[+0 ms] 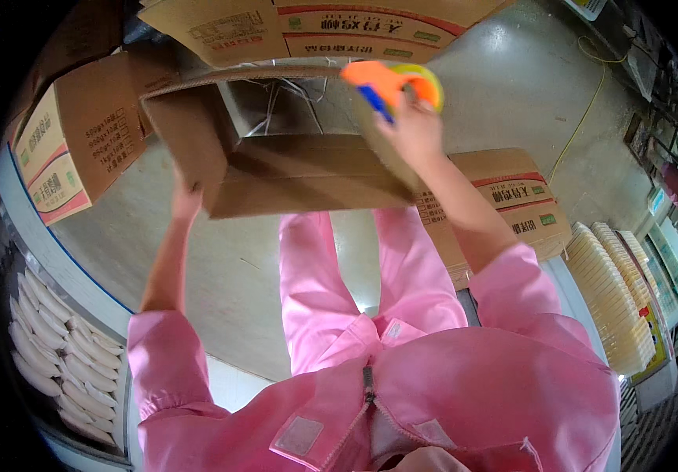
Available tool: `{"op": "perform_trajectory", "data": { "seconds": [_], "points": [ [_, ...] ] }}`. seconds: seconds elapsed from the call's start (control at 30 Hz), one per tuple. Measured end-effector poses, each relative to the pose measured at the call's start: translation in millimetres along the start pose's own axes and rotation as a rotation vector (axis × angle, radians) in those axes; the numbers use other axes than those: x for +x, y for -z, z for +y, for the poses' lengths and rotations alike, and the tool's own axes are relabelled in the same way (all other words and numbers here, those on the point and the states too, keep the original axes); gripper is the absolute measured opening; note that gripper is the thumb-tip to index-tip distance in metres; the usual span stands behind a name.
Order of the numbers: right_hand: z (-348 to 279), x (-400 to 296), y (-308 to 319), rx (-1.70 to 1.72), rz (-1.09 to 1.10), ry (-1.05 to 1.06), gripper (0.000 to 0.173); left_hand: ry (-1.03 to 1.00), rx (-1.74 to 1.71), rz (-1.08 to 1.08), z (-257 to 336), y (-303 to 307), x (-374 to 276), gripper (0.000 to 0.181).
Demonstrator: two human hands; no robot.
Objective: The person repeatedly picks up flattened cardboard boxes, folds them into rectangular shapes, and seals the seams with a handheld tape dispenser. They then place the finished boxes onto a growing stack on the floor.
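Observation:
In front of my legs is an unfolded cardboard carton [306, 168], tilted, with its inside facing me. Through its opening I see dark surfaces and pale strapping bands [271, 106]. My left hand [187, 193] grips the carton's left side; its fingers are partly hidden behind the cardboard. My right hand [415, 130] holds an orange tape dispenser [368, 75] with a blue part and a roll of yellowish tape [434, 85]. The dispenser is over the carton's far right corner and slightly blurred; whether it touches the cardboard I cannot tell.
Printed cartons stand at the far side [339, 29], on the left [100, 124] and on the right [510, 194]. White filled bags [67, 360] lie stacked at lower left. Stacked cream-coloured trays [610, 295] stand at right. A yellow cord [578, 130] lies on the grey floor [244, 277].

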State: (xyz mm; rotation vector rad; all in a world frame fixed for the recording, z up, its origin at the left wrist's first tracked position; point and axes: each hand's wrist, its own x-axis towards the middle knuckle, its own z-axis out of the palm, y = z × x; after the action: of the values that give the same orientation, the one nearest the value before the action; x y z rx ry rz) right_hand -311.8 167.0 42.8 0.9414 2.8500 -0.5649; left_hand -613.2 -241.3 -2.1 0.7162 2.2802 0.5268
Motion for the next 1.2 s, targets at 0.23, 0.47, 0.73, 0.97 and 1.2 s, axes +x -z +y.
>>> {"op": "perform_trajectory", "data": {
  "seconds": [0.23, 0.47, 0.73, 0.97, 1.2],
  "points": [
    [-5.7, -93.7, -58.2, 0.99, 0.801, -1.16, 0.049, -0.171, 0.331, -0.104, 8.6, -89.9, -23.1, 0.097],
    [-58.3, -94.9, -132.3, 0.39, 0.666, -1.268, 0.05, -0.079, 0.713, -0.436, -1.8, -141.6, 17.4, 0.108],
    [-116.4, -74.2, -237.1, 0.441, 0.534, -1.114, 0.066, -0.179, 0.378, -0.991, -20.7, -70.2, -38.8, 0.127],
    [-108.4, -92.2, -209.7, 0.429, 0.054, -0.694, 0.053, -0.709, 0.588, -0.787, -11.3, -30.0, 21.0, 0.117],
    [-98.0, -12.3, -38.3, -0.395, 0.517, 0.094, 0.035, -0.219, 0.617, -0.041, -32.0, -83.2, 80.8, 0.121]
  ]
}}
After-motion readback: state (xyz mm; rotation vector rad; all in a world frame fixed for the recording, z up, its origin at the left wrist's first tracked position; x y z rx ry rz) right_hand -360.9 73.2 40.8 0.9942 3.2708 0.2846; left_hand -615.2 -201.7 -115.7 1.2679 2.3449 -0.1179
